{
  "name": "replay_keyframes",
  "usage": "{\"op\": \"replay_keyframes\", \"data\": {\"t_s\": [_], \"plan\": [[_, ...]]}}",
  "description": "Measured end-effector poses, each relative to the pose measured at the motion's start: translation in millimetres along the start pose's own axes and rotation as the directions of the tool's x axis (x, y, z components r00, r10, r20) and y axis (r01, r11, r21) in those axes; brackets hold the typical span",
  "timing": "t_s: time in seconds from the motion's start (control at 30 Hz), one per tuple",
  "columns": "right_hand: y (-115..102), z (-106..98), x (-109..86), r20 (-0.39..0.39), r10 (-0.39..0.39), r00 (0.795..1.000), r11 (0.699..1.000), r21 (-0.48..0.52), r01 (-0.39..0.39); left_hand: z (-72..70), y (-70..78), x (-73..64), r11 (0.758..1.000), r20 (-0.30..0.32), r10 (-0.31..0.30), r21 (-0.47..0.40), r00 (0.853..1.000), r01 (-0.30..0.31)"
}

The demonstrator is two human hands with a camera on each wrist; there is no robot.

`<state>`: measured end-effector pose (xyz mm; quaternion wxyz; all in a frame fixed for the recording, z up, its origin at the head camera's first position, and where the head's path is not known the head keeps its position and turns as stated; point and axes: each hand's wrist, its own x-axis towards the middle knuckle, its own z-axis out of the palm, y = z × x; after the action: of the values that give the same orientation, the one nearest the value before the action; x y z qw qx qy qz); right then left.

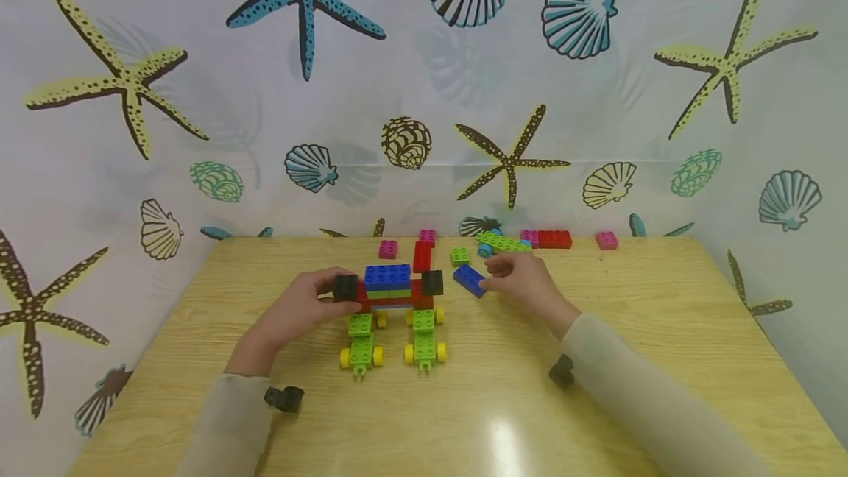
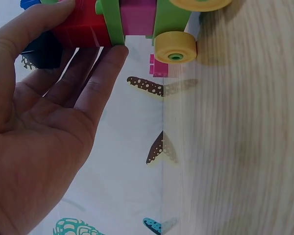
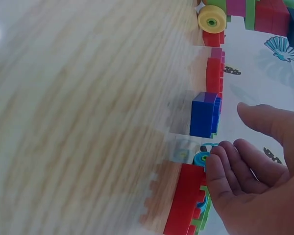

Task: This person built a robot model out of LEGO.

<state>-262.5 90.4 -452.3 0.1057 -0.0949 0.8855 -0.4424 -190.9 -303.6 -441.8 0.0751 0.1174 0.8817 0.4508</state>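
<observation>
A toy-brick build with a blue brick (image 1: 387, 277) on top stands on lime wheeled bases (image 1: 424, 344) with yellow wheels. My left hand (image 1: 301, 308) grips its left end, thumb and fingers around a red brick (image 2: 88, 24) beside a black block (image 2: 43, 50). To the right of the build, a loose blue brick (image 1: 469, 280) lies on the table. My right hand (image 1: 526, 285) hovers close to that brick, its fingertips right at the brick's edge in the head view. In the right wrist view, its thumb and loosely bent fingers are spread apart with nothing between them.
Behind the right hand sits a lime wheeled base (image 1: 502, 243) with blue wheels, near a red brick (image 1: 555, 239). A small green brick (image 1: 460, 255), another red brick (image 1: 422, 256) and several pink bricks (image 1: 388, 249) lie toward the table's back edge, before a patterned curtain (image 1: 358, 109).
</observation>
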Motion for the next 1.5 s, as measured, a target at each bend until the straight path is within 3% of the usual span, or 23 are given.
{"op": "replay_keyframes", "data": {"t_s": [0.53,0.77,1.13,1.5], "plan": [[-9,17,4.0,-0.017,0.054,0.998,0.987,-0.149,-0.056,-2.2,-2.8,-0.1,1.0,0.009,0.003,-0.027,1.0,-0.003],[-9,20,4.3,-0.024,0.007,1.0,0.982,-0.188,-0.012,-1.8,-2.7,0.2,1.0,0.004,0.011,-0.021,1.0,-0.011],[-8,25,6.2,-0.038,0.025,0.999,0.976,-0.214,-0.032,-1.3,0.3,-0.4,1.0,0.005,-0.007,-0.017,1.0,0.007],[-6,16,2.3,-0.034,0.044,0.998,0.986,-0.158,-0.049,-1.3,2.3,-0.8,1.0,0.002,-0.007,-0.008,1.0,0.007]]}}
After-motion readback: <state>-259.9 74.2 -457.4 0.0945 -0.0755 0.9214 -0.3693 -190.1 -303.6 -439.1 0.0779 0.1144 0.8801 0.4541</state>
